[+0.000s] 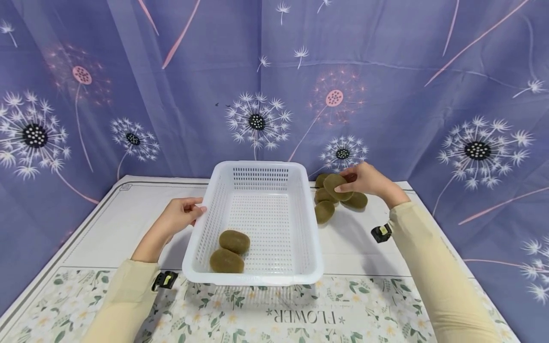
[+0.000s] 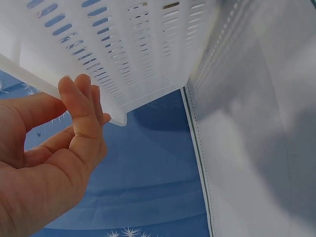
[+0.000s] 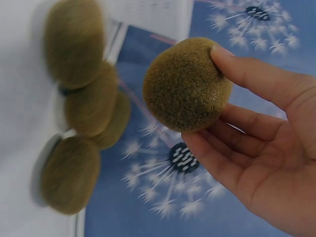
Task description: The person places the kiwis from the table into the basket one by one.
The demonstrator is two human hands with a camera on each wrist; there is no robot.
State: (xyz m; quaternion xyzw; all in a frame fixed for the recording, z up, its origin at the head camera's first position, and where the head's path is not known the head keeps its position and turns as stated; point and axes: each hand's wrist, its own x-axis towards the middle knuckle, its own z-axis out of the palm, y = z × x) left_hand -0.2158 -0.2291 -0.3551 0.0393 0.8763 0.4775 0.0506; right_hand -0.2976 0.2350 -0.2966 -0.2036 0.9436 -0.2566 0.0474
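Observation:
My right hand (image 1: pixel 368 180) holds a brown fuzzy kiwi (image 3: pixel 185 85) between thumb and fingers, raised over several other kiwis (image 1: pixel 324 212) lying on the table to the right of the basket. With thumb and fingers, my left hand (image 1: pixel 177 220) pinches the left rim of a white perforated plastic basket (image 1: pixel 317 238). In the left wrist view that hand (image 2: pixel 74 133) has the basket's rim (image 2: pixel 34 81) between thumb and fingertips. Inside the basket, two kiwis (image 1: pixel 227 261) lie side by side in its near left corner.
A white cloth with a floral front band (image 1: pixel 343 305) covers the table. Behind and along the sides hangs a blue-purple curtain (image 1: pixel 193 109) printed with dandelions, close to the table's back edge. Black wrist cameras (image 1: pixel 381 233) sit on both sleeves.

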